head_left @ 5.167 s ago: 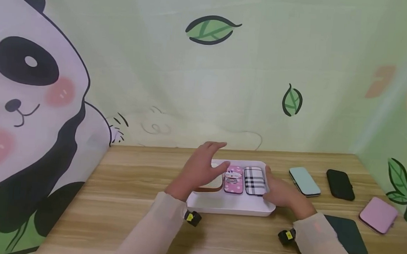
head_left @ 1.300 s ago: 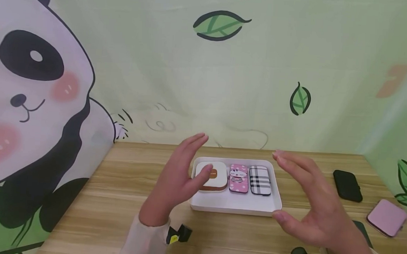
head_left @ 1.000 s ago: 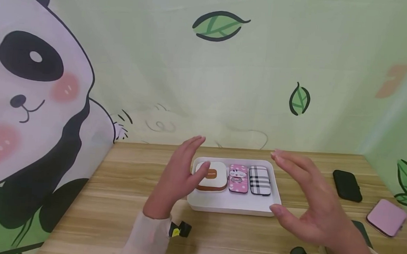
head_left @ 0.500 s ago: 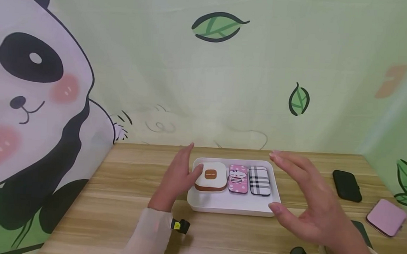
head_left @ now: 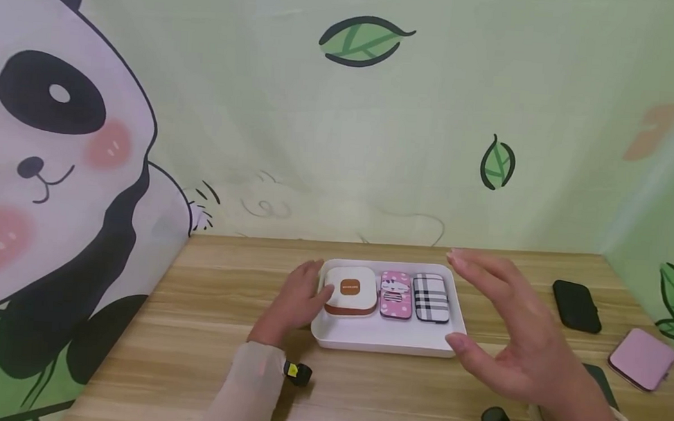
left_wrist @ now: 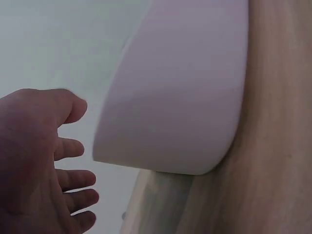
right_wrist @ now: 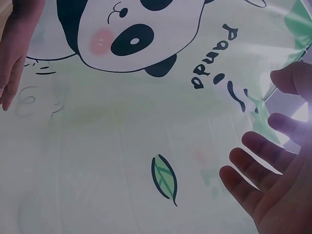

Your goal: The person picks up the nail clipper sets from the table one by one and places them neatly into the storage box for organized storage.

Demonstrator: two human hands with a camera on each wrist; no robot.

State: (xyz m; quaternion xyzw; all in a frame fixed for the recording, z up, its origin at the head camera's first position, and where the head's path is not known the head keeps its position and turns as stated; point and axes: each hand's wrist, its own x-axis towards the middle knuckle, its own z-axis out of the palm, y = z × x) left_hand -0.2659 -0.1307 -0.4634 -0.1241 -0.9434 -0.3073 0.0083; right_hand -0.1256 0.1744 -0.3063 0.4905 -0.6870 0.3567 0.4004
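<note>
1. Tray: the white tray [head_left: 384,337] lies flat on the wood-grain table [head_left: 360,399]. Clock directions are read from the tray's centre, head view.
2. Tray contents: a white-and-brown case [head_left: 360,300] between 9 and 10 o'clock, a pink cat-print case [head_left: 395,295] at 12 o'clock and a plaid case [head_left: 431,298] between 2 and 3 o'clock. The three lie in one row.
3. Left hand [head_left: 295,300]: at 9 o'clock, beside the tray's end wall. Fingers relaxed, thumb apart from them. In the head view the thumb tip overlaps the tray rim; the left wrist view shows a gap. Contact cannot be confirmed.
4. Right hand [head_left: 528,351]: raised, just past 3 o'clock. Fingers extended, thumb spread well apart from them.
5. Cases on the table: a black case [head_left: 576,306] at 3 o'clock; a plain pink case [head_left: 642,359], farther out, just past 3 o'clock; a dark green case [head_left: 601,385] between 3 and 4 o'clock, partly hidden behind the right hand.
6. Backdrop: a printed panda [head_left: 128,114] between 9 and 10 o'clock; a small leaf print [head_left: 498,165] at 1 o'clock.
</note>
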